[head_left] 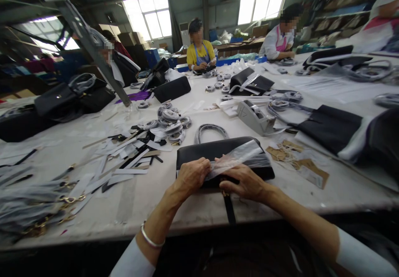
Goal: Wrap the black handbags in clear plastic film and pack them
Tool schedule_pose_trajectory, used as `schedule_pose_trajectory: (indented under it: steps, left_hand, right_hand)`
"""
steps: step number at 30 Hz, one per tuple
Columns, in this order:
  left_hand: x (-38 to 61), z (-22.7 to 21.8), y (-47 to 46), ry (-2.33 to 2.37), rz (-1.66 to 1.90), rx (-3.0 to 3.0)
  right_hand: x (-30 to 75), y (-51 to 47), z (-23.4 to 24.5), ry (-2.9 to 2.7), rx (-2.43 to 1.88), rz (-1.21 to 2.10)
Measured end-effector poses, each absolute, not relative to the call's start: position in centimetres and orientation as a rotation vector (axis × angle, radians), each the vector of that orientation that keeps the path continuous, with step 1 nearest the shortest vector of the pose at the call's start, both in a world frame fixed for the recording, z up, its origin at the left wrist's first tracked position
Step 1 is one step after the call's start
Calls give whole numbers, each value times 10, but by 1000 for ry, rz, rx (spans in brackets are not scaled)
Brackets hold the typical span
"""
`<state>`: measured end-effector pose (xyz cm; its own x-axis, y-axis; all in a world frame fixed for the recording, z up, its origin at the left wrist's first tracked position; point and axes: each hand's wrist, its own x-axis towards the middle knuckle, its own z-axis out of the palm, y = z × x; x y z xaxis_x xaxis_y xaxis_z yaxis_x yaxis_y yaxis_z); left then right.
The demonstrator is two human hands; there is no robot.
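Observation:
A black handbag (215, 146) lies on the table right in front of me. Clear plastic wrap (240, 156) stretches across its upper face and hangs over the right part. My left hand (193, 173) is closed at the bag's left half, its fingers pinching the wrap's left end. Over the wrap's lower edge bends my right hand (245, 181), fingers curled on it and thumb apart toward the left. Below that thumb a gold clasp (225, 193) shows, with a black strap (229, 210) running down to the table edge. Behind the bag arches a plastic-wrapped handle (212, 130).
A grey tape dispenser (257, 118) stands behind the bag. Cut strips (124, 160) and wrapped coiled straps (171, 121) lie to the left, brown paper tags (307, 166) to the right. A metal post (93, 44) rises at left. Co-workers (201, 54) sit across the table.

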<state>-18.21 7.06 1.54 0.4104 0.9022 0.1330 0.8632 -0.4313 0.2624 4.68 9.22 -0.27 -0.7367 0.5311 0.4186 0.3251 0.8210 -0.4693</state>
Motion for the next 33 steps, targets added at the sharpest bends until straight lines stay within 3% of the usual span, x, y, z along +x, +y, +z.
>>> schedule_pose_trajectory:
  steps: [4,11,23,33]
  left_hand:
    - [-181,19,74,1571,381,2489]
    - [-182,20,75,1543,394,2469]
    - [-176,24,76,1568,282,2516]
    - [-176,24,75,1578,275,2518]
  right_hand:
    - [76,78,-10,-2431,-768,365]
    - [75,56,-27,-2723,-643,78]
    - [58,55,-29,-2581,-483,-49]
    - [54,55,-22,-2346,-524,221]
